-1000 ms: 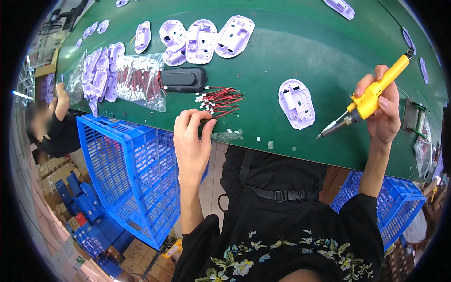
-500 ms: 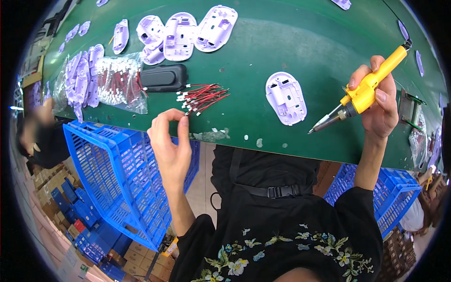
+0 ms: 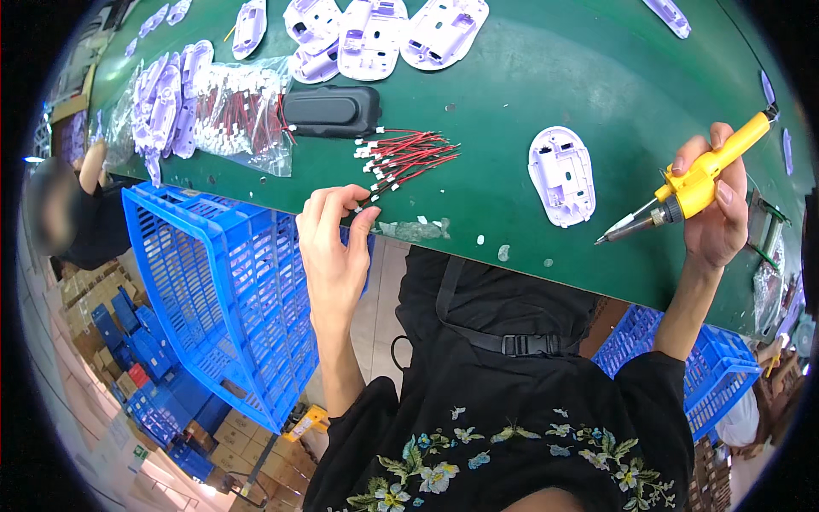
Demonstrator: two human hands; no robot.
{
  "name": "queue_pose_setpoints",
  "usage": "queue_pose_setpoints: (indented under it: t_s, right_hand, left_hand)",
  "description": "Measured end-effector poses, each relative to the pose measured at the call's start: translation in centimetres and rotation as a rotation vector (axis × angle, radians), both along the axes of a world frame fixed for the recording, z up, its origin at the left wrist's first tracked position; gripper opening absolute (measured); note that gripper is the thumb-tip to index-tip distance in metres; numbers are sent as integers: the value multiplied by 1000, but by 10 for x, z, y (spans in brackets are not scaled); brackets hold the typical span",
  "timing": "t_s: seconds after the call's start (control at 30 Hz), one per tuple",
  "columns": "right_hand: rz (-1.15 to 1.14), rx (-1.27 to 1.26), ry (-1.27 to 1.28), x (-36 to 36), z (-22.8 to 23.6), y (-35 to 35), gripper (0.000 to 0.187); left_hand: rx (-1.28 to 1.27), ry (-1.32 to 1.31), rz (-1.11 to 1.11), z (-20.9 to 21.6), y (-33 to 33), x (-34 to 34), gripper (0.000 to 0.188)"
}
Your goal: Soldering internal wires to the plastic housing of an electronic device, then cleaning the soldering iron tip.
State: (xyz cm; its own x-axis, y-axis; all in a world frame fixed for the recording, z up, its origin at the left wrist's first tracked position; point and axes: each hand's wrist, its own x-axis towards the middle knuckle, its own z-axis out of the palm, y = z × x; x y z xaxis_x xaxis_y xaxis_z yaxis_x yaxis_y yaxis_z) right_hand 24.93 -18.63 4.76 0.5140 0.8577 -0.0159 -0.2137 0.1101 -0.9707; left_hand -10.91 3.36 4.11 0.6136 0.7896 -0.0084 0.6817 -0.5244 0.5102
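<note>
My left hand [image 3: 334,247] is at the near edge of the bench, thumb and forefinger pinched on the white plug end of a red-and-black wire lead [image 3: 370,202]. Just beyond lies a bunch of similar short leads [image 3: 418,154]. My right hand [image 3: 715,226] grips a yellow soldering iron [image 3: 695,181], its tip pointing down and to the left, above the bench. Between my hands, apart from both, a pale lilac plastic housing [image 3: 561,177] lies with its moulded inner side up. The iron's tip is to the right of the housing, not touching it.
Left of the leads are a black oblong case [image 3: 331,111], a clear bag of leads [image 3: 243,115] and stacked lilac shells [image 3: 162,107]. More housings [image 3: 371,38] lie farther back. A blue crate [image 3: 226,299] stands below the left edge; a metal stand [image 3: 765,224] is at right.
The whole view has shifted, so the bench things sit farther right. My left fingers have closed on the plug end of a lead. The iron stays raised in my right hand.
</note>
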Motion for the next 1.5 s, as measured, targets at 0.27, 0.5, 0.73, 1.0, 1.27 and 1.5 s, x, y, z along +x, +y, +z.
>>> queue_pose_setpoints:
  t_s: [0.27, 0.5, 0.73, 1.0, 1.27, 1.5]
  right_hand:
    - [-124, 60, 13, -13, 2, 14, 38]
    - [-183, 66, -23, -8, 3, 22, 24]
    - [-321, 15, -107, -13, 3, 45, 20]
    - [-282, -54, -107, -13, 2, 57, 23]
    - [-299, -30, -97, -16, 1, 61, 22]
    - [-295, -21, -118, -20, 0, 62, 22]
  left_hand:
    - [40, -39, 0, 15, 12, -12, 11]
    - [-205, -412, 53, 35, -16, 28, 11]
    - [-288, -530, -94, -8, -53, 108, 15]
    - [-166, -423, -88, -18, -56, 118, 13]
    - [-222, -507, -54, -24, -55, 123, 13]
    - [-171, -584, 39, -29, -56, 129, 12]
